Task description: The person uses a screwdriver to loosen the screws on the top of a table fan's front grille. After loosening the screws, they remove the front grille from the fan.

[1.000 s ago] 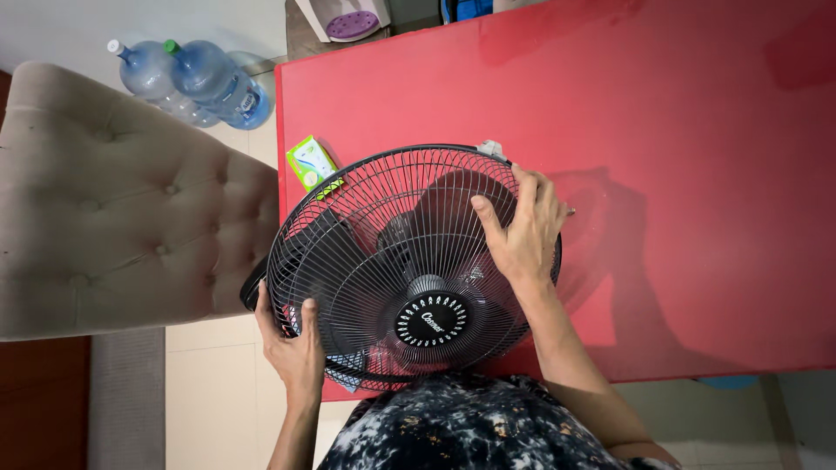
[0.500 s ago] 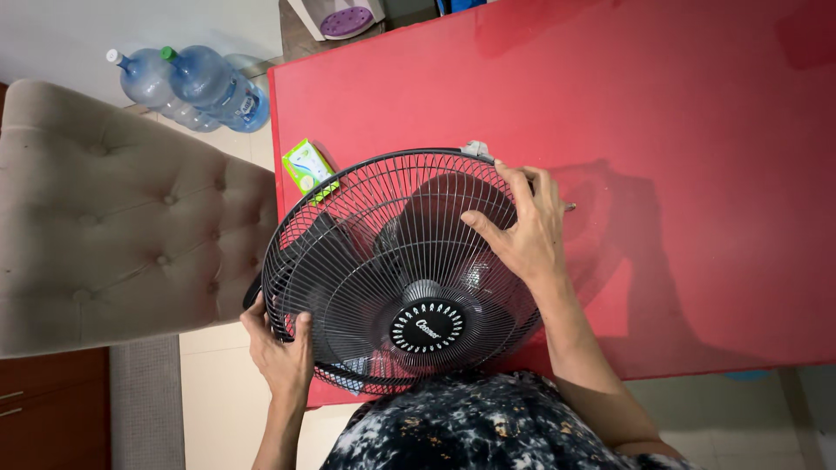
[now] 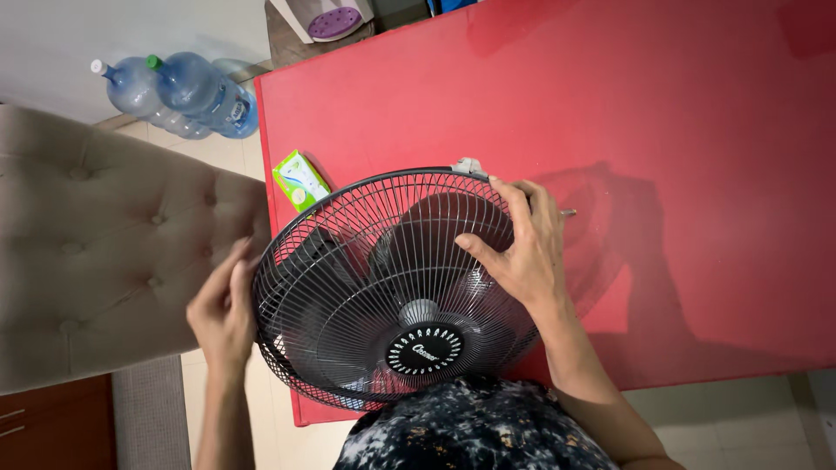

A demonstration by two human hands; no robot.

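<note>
A: Nearest to the camera, what do you see?

B: A person's dark patterned top at the bottom edge. Just above it is the fan (image 3: 396, 292), a black wire cage with a round hub cap low in the middle. It lies on the near-left corner of the red table (image 3: 662, 130), and its lower left part sticks out over the table edge.

A: Where are the hands?

B: The left hand (image 3: 222, 309) is at the left rim of the fan, outside the table, over the pale floor (image 3: 222, 409). Its fingers are stretched and loosely spread, pointing up along the rim. It looks blurred, so I cannot tell if they touch the wire. The right hand (image 3: 522, 248) lies flat on the upper right of the cage, fingers open and spread, the fingertips near the top rim, not curled around anything.

A: What is beside the fan?

B: To the left, a beige tufted cushion (image 3: 104, 252), close to the left hand. Just beyond the fan's upper left rim, a small green box (image 3: 300, 180) sits at the table's left edge.

A: And free space?

B: To the right and beyond the fan the table is bare red surface up to its far edge.

A: Farther away?

B: Two blue water bottles (image 3: 178, 91) lie on the floor past the table's far-left corner.
</note>
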